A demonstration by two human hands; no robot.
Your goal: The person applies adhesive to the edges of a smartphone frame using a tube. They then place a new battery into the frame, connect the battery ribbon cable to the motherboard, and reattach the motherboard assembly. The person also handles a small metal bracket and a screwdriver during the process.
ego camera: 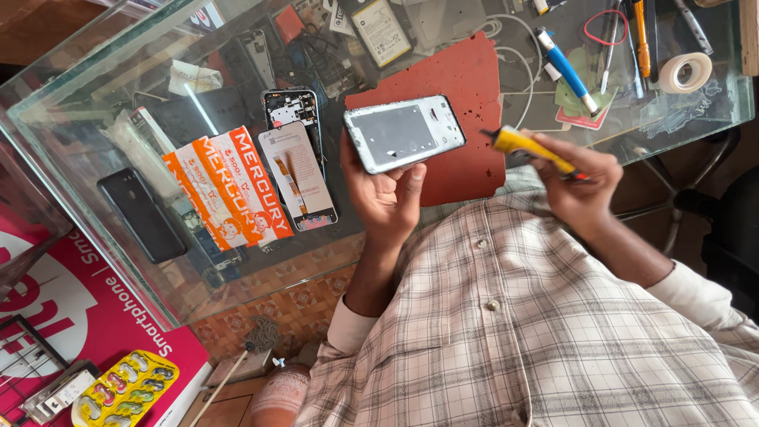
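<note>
— Glass tabletop (71, 150), red mat (466, 87), orange-and-white flat packets (229, 186) lying left of centre?

— Yes. Left hand (387, 190) gripping white phone frame (405, 133) above mat; right hand (581, 178) closed round yellow tool (526, 146) beside it.

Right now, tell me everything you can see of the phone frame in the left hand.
The phone frame is a white-edged rectangular shell with a dull grey inner face and small cut-outs at one end, looking like plastic and metal. It is held face up, tilted, above the red mat on the glass table. The left hand grips it from below, thumb at its lower edge. Nothing else touches it.
</note>
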